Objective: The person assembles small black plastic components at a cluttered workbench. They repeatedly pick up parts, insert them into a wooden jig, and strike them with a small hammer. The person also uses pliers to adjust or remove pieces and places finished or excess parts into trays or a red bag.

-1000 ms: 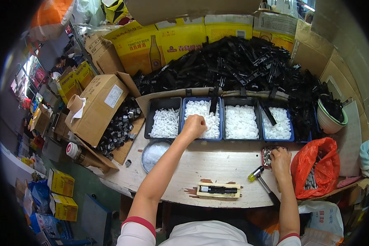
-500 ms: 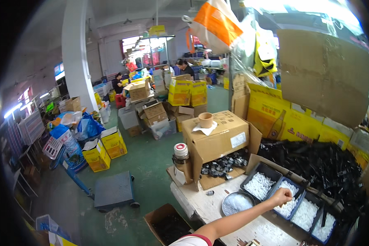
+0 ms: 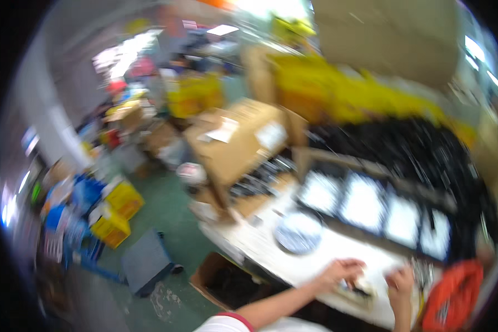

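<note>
Cluttered workshop, blurry shot | pale tabletop point(image 3: 293, 265) with white-filled trays point(image 3: 365, 202) behind | left hand point(image 3: 343, 271) curled over a small dark part point(image 3: 362, 289) near the front edge, grip can't tell | right hand point(image 3: 401, 279) just beside, also unclear | risk imo: eyes off the work, part could get knocked off the edge

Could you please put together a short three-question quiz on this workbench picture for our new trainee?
1. True or false: both hands rest at the near edge of the workbench.
2. What fills the row of trays? A) white pieces B) red pieces C) liquid
3. What colour is the bag beside the right hand?

Key: 1 true, the left hand is there too; 2 A; 3 orange-red.
</note>
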A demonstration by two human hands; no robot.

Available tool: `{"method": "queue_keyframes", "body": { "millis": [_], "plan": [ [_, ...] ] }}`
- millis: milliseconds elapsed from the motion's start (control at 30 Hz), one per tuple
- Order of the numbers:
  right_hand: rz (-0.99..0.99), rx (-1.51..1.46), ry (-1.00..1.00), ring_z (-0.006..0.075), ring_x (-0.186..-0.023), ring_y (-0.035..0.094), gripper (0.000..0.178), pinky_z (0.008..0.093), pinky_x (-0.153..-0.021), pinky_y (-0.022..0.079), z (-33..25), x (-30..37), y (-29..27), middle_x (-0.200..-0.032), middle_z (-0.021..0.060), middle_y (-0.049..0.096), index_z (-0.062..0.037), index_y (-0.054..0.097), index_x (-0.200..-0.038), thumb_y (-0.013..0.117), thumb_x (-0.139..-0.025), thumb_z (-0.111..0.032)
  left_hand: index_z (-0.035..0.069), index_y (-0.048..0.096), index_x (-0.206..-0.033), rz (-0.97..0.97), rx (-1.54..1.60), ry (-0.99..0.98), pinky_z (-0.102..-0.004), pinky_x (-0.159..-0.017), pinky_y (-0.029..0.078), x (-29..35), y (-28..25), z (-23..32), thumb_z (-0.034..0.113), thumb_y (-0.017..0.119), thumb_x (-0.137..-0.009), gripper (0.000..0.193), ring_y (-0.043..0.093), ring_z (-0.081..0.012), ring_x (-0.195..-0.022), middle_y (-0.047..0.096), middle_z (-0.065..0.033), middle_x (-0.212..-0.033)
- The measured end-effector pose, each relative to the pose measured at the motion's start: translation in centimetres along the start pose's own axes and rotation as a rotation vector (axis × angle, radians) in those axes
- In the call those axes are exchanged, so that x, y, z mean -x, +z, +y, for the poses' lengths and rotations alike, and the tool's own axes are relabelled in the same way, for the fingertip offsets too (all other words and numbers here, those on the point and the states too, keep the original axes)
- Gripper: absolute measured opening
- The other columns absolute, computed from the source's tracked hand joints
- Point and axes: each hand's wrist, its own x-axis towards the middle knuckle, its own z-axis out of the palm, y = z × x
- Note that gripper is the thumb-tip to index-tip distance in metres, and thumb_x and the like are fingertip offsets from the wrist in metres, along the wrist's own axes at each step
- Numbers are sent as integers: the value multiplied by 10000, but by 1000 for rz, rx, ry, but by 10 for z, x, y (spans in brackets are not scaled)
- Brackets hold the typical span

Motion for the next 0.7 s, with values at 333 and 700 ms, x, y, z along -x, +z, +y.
{"method": "queue_keyframes", "body": {
  "millis": [333, 700],
  "plan": [
    [-150, -137, -98, 178, -722, 501, 229, 328, -643, 310, -44, -14, 3, -758, -7, 549, -132, 624, -797, 655, -611, -4, -26, 567, -992, -44, -92, 150, -263, -595, 523, 33, 2, -13, -25, 594, -797, 197, 606, -147, -714, 600, -114, -874],
    [-339, -108, -242, 177, -795, 474, 305, 348, -685, 306, -42, -25, 6, -802, 6, 514, -127, 608, -896, 645, -611, -26, 21, 519, -1085, -27, -213, 174, -228, -593, 514, 31, 6, -8, -2, 589, -817, 278, 586, -111, -706, 555, -58, -891]
  ]
}}
